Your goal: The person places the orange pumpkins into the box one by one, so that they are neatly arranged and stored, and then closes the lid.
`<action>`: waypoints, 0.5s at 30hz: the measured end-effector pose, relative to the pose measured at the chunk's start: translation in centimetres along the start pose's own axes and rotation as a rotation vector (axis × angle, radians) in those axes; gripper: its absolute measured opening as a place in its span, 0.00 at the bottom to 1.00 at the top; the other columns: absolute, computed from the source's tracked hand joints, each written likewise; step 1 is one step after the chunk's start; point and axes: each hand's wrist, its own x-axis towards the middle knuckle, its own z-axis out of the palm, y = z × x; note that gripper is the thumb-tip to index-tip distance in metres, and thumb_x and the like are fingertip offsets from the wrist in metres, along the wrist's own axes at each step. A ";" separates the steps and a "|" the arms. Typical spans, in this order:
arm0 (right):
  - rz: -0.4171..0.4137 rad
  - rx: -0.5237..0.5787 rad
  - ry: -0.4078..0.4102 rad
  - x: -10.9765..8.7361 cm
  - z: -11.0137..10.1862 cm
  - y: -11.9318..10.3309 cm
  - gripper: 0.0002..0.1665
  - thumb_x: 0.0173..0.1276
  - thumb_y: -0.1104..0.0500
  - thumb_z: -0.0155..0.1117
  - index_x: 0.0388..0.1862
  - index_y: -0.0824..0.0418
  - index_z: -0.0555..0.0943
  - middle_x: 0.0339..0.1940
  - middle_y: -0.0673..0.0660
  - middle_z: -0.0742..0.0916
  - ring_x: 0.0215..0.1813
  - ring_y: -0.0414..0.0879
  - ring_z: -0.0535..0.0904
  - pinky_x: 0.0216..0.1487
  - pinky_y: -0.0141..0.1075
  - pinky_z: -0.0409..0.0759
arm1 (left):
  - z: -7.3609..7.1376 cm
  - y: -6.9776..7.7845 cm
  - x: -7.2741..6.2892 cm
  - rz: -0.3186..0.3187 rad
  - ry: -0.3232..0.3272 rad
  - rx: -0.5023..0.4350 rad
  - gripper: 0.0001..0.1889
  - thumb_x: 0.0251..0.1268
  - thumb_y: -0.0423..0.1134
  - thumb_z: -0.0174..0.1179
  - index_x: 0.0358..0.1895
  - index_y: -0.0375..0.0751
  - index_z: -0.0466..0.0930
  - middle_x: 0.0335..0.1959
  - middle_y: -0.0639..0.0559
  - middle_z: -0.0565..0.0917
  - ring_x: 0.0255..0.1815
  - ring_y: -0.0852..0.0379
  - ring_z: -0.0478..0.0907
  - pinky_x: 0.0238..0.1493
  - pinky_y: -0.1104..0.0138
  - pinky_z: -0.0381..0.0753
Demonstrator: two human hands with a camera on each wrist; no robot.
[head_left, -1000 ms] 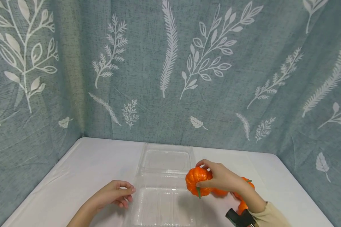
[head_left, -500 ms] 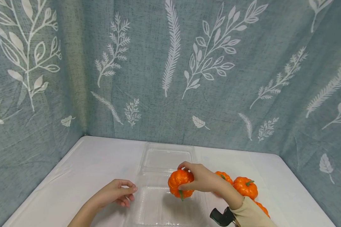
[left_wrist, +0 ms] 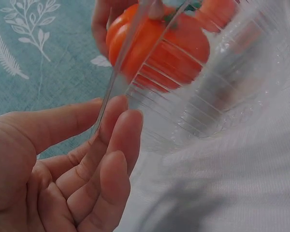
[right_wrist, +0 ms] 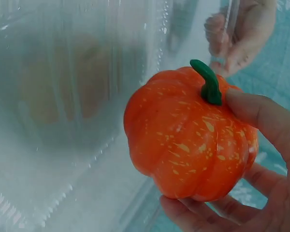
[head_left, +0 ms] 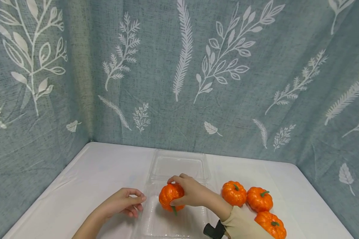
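My right hand [head_left: 192, 192] grips a small orange pumpkin [head_left: 167, 196] with a green stem, thumb beside the stem and fingers beneath in the right wrist view. The pumpkin hangs over the base of a clear plastic clamshell container [head_left: 194, 224], whose lid [head_left: 179, 167] lies folded back behind it. At the container's left edge, my left hand [head_left: 121, 203] pinches the rim between thumb and fingers. In the left wrist view, the pumpkin [left_wrist: 157, 53] shows through the ribbed clear wall.
Right of the container, three more orange pumpkins [head_left: 234, 193] stand close together on the white table [head_left: 113, 166]. A patterned blue-green curtain [head_left: 167, 122] encloses the back and sides. A black device [head_left: 214, 229] is strapped at my right wrist.
My right hand has carried the pumpkin leftward, from the container's right edge to above its left half. The other pumpkins have come into clearer view. My left hand stays at the rim.
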 end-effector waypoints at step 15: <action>0.006 -0.096 -0.046 1.8 1.5 -1.2 0.31 0.51 0.51 0.73 0.54 0.53 0.74 0.46 0.51 0.79 0.47 0.42 0.75 0.47 0.33 0.75 | -0.1 0.1 -0.1 -0.003 0.002 0.020 0.17 0.65 0.44 0.56 0.43 0.29 0.75 0.22 0.54 0.81 0.17 0.64 0.76 0.21 0.74 0.74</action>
